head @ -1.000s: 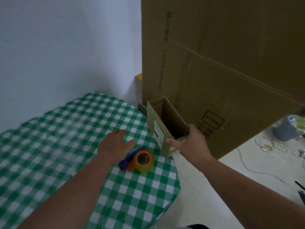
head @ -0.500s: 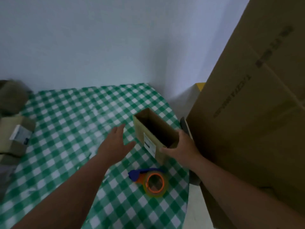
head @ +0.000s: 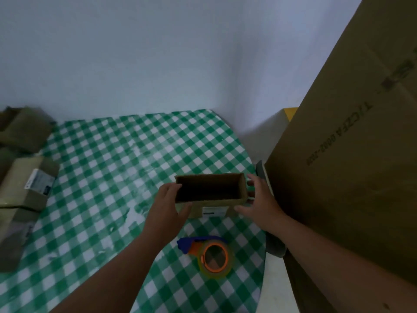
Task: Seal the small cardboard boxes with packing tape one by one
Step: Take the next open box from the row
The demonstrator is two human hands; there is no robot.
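Note:
A small open cardboard box [head: 209, 190] with a white label on its near side stands above the green checked table [head: 112, 177], its open top facing me. My left hand [head: 168, 206] grips its left end, thumb on the near side. My right hand [head: 259, 199] holds its right end, fingers spread round the corner. A roll of packing tape [head: 214, 257] on an orange and blue dispenser lies on the table just in front of the box, between my forearms.
Several small cardboard boxes [head: 24, 184] lie stacked at the table's left edge. A very large cardboard carton [head: 352, 177] stands close on the right, past the table's rounded edge. A pale wall runs behind.
My right hand has carried the box from the table's right edge toward the middle and turned it square to me. My left hand has taken hold of its left end.

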